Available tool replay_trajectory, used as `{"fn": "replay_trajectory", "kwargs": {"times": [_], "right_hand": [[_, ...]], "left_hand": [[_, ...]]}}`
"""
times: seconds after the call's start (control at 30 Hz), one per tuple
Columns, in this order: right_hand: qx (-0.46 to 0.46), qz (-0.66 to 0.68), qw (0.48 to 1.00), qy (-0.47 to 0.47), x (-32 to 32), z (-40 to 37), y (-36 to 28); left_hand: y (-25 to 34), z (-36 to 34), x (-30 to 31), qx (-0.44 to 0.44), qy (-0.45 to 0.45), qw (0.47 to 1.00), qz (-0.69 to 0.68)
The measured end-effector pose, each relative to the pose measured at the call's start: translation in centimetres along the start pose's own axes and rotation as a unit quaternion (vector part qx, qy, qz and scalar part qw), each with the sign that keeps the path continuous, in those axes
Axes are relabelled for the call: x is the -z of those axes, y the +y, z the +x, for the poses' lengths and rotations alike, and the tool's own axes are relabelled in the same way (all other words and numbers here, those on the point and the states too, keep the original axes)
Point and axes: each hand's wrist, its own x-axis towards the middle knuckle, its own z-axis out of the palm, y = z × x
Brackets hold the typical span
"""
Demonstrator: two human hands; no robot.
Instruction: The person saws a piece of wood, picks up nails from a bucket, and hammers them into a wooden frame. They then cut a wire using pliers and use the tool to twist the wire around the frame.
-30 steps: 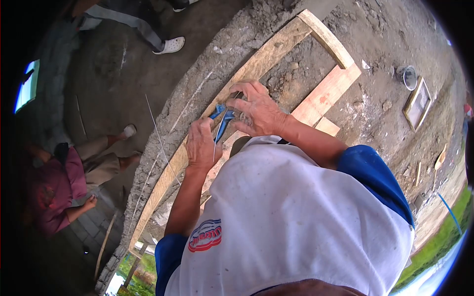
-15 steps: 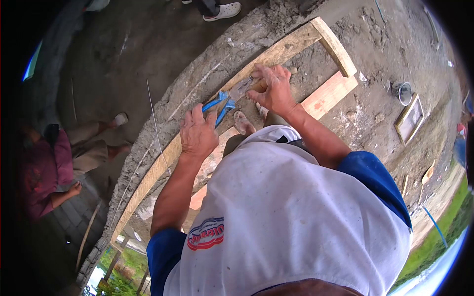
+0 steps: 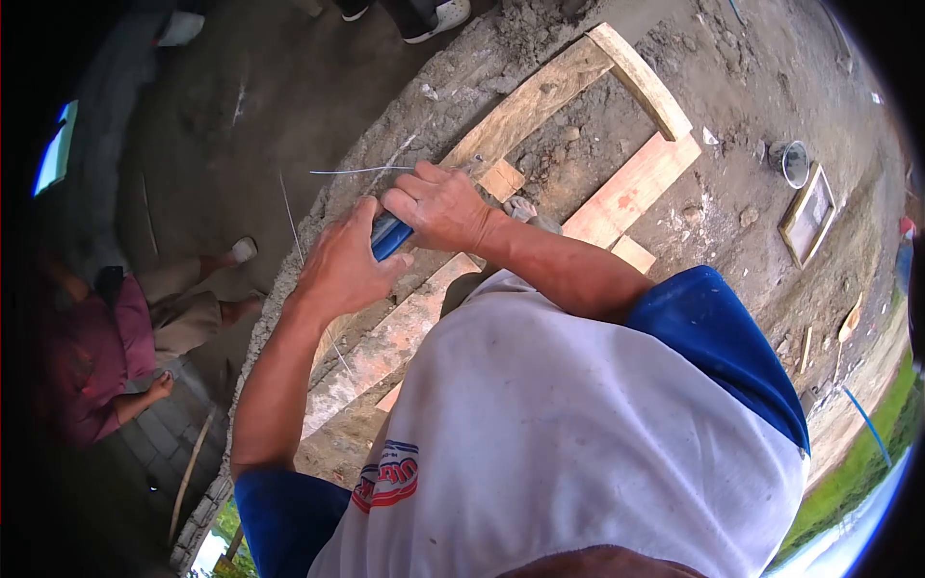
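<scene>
My left hand (image 3: pixel 339 252) is closed around blue-handled pliers (image 3: pixel 390 235), whose handles show between thumb and fingers. Pressed up close to it is my right hand (image 3: pixel 443 207), its fingers curled over the head of the pliers, which they hide. A thin wire (image 3: pixel 361 171) sticks out leftward from the right hand's fingers. Both hands are over the long wooden board (image 3: pixel 530 101) of a frame at the edge of a rough concrete ledge (image 3: pixel 424 106). Another thin wire (image 3: pixel 291 220) rises past my left wrist.
A short curved plank (image 3: pixel 641 82) joins the long board to a reddish plank (image 3: pixel 631 188). A bucket (image 3: pixel 792 164) and a wood-framed screen (image 3: pixel 807 214) rest on the ground at right. Below the ledge at left is a person in a maroon shirt (image 3: pixel 87 356). Another person's shoe (image 3: pixel 438 21) shows at top.
The pliers have come up off the board into my left hand. My right hand has moved left to meet it, and a wire now sticks out from its fingers.
</scene>
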Motion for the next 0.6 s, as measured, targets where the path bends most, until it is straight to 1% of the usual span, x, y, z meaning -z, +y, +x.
{"fn": "replay_trajectory", "kwargs": {"times": [0.03,0.1,0.13,0.17,0.23,0.3,0.33,0.37,0.43,0.47,0.5,0.6], "right_hand": [[-0.022,0.015,1.0,0.012,0.3,0.4,0.0],[-0.064,0.044,0.996,0.038,0.5,1.5,0.1],[-0.067,0.043,0.996,0.046,0.3,1.8,0.4],[-0.071,0.045,0.995,0.052,0.0,1.8,0.5],[-0.09,0.055,0.993,0.05,-0.2,2.2,0.8],[-0.123,0.073,0.989,0.033,0.4,2.9,1.1],[-0.107,0.059,0.989,0.081,1.1,3.0,0.7],[-0.09,0.045,0.986,0.13,2.1,3.0,-0.1],[-0.096,0.033,0.99,0.095,2.1,3.1,-0.3],[-0.122,0.032,0.992,0.017,1.3,3.1,-0.2],[-0.148,0.031,0.987,-0.06,0.6,3.1,-0.3],[-0.132,0.042,0.981,-0.134,-0.3,2.7,0.2]], "left_hand": [[0.7,-1.0,-0.1,-0.105,0.133,0.97,0.174],[0.9,-1.5,-0.2,-0.156,0.178,0.921,0.309],[0.9,-1.3,-0.3,-0.181,0.201,0.887,0.373],[0.0,-0.7,-0.7,-0.198,0.216,0.876,0.382],[-1.4,1.0,0.4,-0.217,0.191,0.882,0.373],[-0.9,2.5,2.1,-0.237,0.177,0.885,0.359],[-0.4,3.0,2.6,-0.174,0.114,0.927,0.312],[0.0,3.5,2.9,-0.109,0.049,0.958,0.261],[0.2,4.6,3.8,0.022,-0.091,0.987,0.13],[0.1,5.5,4.4,0.079,-0.165,0.982,0.054],[0.1,5.9,4.8,0.136,-0.238,0.961,-0.022],[-0.2,4.9,3.1,0.089,-0.191,0.977,0.017]]}}
